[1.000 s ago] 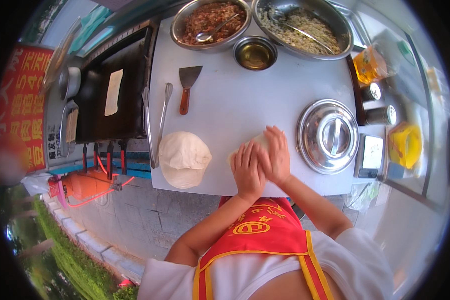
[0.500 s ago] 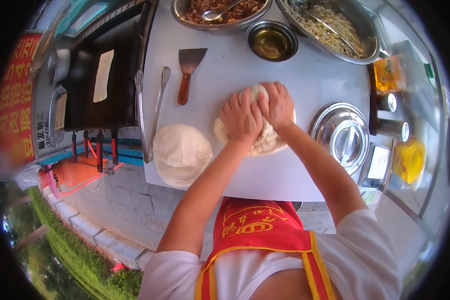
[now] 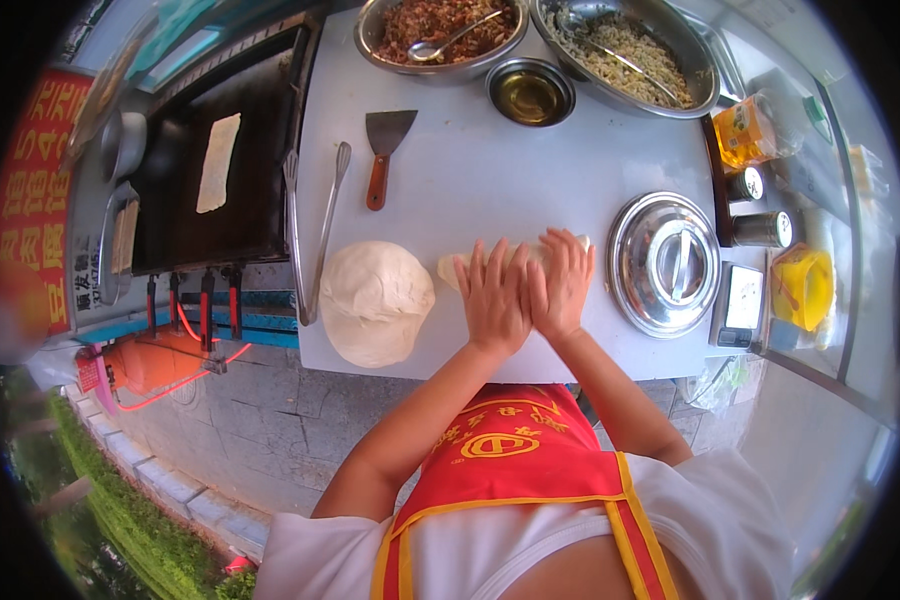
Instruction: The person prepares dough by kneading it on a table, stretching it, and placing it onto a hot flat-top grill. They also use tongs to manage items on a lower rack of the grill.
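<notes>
My left hand (image 3: 497,300) and my right hand (image 3: 562,287) lie side by side, palms down, on a piece of pale dough (image 3: 450,270) on the white table. Their fingers are stretched out and spread over it, pointing away from me. Most of this dough is hidden under them; only its left end and a bit of its far right edge show. To the left of my left hand rests a larger, smooth, rounded lump of dough (image 3: 375,300), apart from both hands.
Far back stand bowls of reddish filling (image 3: 395,62) and pale filling (image 3: 710,95), and a bowl of oil (image 3: 532,98). A scraper (image 3: 378,180), tongs (image 3: 322,220) and black griddle (image 3: 170,225) lie left. A metal lid (image 3: 635,260), scale (image 3: 740,305) and yellow container (image 3: 803,285) sit right.
Both hands have come nearer to me and spread out from a bunched press. The dough beneath them now shows as a narrower piece. The view has shifted slightly.
</notes>
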The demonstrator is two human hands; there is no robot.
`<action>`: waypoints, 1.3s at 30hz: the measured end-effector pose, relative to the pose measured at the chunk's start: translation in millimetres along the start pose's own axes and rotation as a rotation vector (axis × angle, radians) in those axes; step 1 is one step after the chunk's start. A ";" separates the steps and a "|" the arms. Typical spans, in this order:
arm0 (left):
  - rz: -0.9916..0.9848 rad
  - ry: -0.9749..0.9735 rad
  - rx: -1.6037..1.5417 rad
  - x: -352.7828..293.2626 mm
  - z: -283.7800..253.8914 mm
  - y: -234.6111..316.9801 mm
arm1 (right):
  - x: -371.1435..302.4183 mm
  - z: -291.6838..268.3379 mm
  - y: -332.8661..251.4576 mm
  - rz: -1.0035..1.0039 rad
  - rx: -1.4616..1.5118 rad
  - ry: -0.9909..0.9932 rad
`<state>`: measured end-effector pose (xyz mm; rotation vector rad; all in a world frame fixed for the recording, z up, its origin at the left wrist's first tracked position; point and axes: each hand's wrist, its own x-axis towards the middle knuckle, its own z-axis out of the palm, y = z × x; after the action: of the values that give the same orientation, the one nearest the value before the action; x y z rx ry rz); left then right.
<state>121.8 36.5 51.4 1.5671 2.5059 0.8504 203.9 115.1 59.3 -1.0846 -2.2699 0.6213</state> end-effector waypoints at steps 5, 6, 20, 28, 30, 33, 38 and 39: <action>0.045 0.047 0.093 18.7 12.8 -17.5 | 8.4 19.8 22.3 -0.049 0.006 0.002; 0.004 -0.007 0.100 29.2 15.4 -20.3 | 22.0 22.6 23.9 -0.012 -0.015 -0.025; -0.387 -0.432 0.014 108.8 -21.4 -63.1 | 84.8 13.3 82.5 0.300 -0.022 0.070; -1.017 -0.667 -1.052 14.1 13.8 -57.4 | 142.4 11.1 47.1 0.114 0.053 -0.680; -1.069 -0.844 -1.083 25.5 -47.2 -29.3 | 101.8 8.6 17.2 -0.141 -0.035 -0.468; -0.522 -0.196 -0.353 42.0 -51.6 -33.2 | 20.0 -19.3 -24.0 -0.380 0.047 -0.260; -0.161 -0.756 -0.124 103.3 -31.4 -9.6 | 38.0 -38.8 -27.9 0.166 0.334 -0.380; -0.180 -0.908 -0.055 104.5 -57.9 17.1 | 55.0 -33.2 -15.8 0.243 0.295 -0.190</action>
<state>66.1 106.6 132.4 1.2632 1.8789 0.1068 187.4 156.0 108.6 -1.2015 -2.1247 1.1619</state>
